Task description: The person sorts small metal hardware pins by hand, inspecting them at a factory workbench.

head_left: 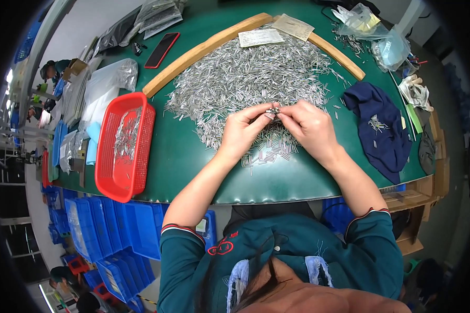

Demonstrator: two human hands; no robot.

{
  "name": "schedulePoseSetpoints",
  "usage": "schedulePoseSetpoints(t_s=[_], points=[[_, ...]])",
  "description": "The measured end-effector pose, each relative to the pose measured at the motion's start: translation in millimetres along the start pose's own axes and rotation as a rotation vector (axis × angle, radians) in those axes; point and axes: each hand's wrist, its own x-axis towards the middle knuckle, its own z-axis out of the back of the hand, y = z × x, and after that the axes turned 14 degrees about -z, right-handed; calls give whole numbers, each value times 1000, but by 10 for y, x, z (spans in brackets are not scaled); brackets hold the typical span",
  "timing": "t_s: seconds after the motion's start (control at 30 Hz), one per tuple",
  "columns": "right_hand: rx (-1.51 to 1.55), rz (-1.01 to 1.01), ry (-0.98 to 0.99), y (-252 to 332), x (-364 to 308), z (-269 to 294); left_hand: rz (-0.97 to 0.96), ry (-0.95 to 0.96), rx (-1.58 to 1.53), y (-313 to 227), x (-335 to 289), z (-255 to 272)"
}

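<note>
Head view, looking down: both hands meet just past the near edge of the heap (pixel 235 73) of thin silver pins, over a green table (pixel 175 161). Between the fingertips sits a small bunch (pixel 272 111) of these pins. The left hand (pixel 243 128) pinches it from the left, thumb against fingers; the right hand (pixel 310 125) grips it from the right, thumb and forefinger closed in. Neither hand is nearer: the bunch lies midway, touching both.

Bright ends seem to face up toward the camera, so the bunch's long axis appears to run roughly along the line of sight; the fingers cover most of it, and I cannot tell its exact tilt or how many pins it has. Loose pins lie directly below the fingers and beyond them, flat, their axes pointing every way.

Two wooden strips, left (pixel 203 49) and right (pixel 339 56), bound the far side of the heap, with two paper slips (pixel 260 37) (pixel 293 27) near where they meet. A red basket (pixel 145 135) holding some pins stands beyond the left forearm; a navy cloth (pixel 389 148), a few pins on it, lies to the right of the right hand.
</note>
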Motion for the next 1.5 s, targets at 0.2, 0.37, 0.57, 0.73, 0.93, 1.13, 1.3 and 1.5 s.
schedulePoseSetpoints(t_s=[0.2, 0.37, 0.57, 0.73, 0.93, 1.13, 1.3, 1.5], points=[[-17, 22, -4, 11, -2, 8, -9, 28, -5, -24, -3, 6], [-26, 20, -4, 20, 1, 16, 5, 24, -22, -21, 7, 11], [-11, -6, 10, 17, 5, 17, 18, 18, -42, -36, 3, 15], [-5, -10, 11, 15, 0, 14, 25, 3, -48, -65, 0, 6], [-14, -9, 9, 13, -1, 20, 33, -12, -71, -56, 1, -3], [-16, -8, 11, 18, -4, 21, 56, -7, -86, -43, 3, 9], [-9, 16, -8, 28, -2, 25, 65, 2, -142, -46, 2, 20], [7, 38, -23, 26, -2, 22, 99, -5, -201, -93, 9, 19]])
